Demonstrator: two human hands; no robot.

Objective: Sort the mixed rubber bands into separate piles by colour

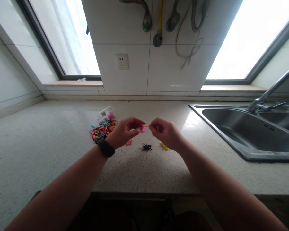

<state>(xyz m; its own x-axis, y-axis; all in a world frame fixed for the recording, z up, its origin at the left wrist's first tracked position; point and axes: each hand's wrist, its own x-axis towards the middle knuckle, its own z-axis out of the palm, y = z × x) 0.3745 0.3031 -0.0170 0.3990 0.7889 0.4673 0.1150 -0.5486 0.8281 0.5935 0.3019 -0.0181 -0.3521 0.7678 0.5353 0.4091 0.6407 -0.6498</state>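
My left hand, with a dark watch on its wrist, and my right hand meet above the counter, each with thumb and forefinger pinched. Between the fingertips runs a thin pink rubber band, gripped at both ends. Beyond my left wrist lies a mixed heap of coloured rubber bands, partly hidden by the hand. Small sorted piles lie below and behind my hands: pink bands, red bands, black bands and yellow bands, the yellow ones partly covered by my right hand.
A clear plastic bag with something pink lies behind the heap. The speckled counter spreads around my arms. To the right sits a steel sink with a faucet. A wall socket and pipes are at the back.
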